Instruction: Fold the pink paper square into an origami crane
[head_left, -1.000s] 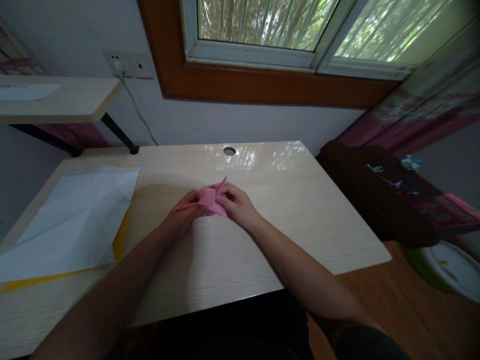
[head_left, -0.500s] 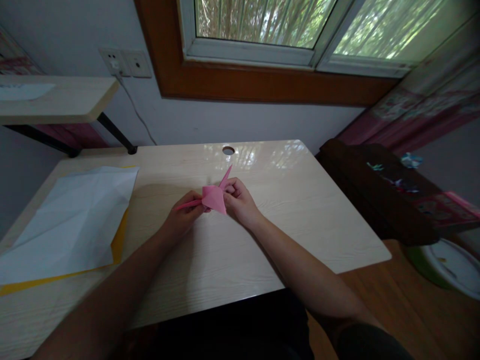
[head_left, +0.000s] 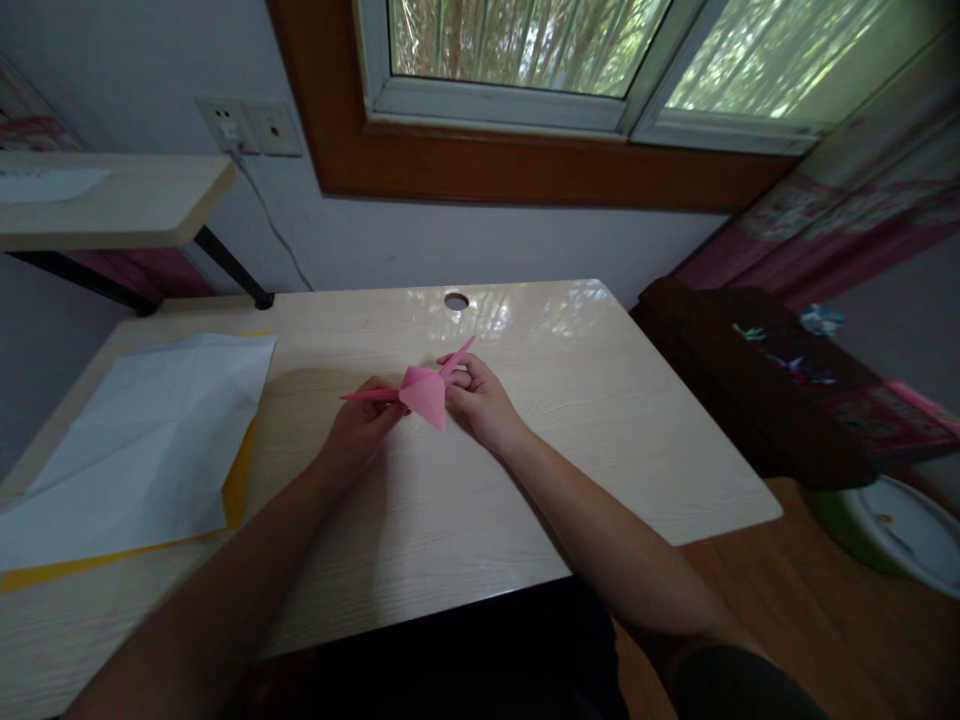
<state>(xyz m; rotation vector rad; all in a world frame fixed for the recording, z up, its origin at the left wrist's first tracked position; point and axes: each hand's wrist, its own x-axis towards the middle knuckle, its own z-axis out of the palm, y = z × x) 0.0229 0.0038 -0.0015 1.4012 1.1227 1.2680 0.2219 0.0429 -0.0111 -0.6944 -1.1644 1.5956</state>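
A pink origami crane (head_left: 424, 396) is held above the middle of the desk, between my two hands. One thin point sticks out to the left, another slants up to the right, and a broad folded wing hangs toward me. My left hand (head_left: 361, 420) is closed on the left point near the body. At the other end, my right hand (head_left: 480, 398) pinches the base of the right point between thumb and fingers. The far side of the crane and some fingertips are hidden.
Creased white paper (head_left: 150, 440) lies on a yellow sheet (head_left: 238, 475) at the desk's left. A raised shelf (head_left: 165, 190) stands behind it. The pale desk (head_left: 600, 450) has a cable hole (head_left: 456, 301) near the wall. A dark cabinet (head_left: 720, 360) bearing small items and a white-and-green bin (head_left: 892, 530) are at right.
The crane has turned slightly and shifted a little left. Its right point leans further to the right, and the left point lies more level. Both hands keep their hold.
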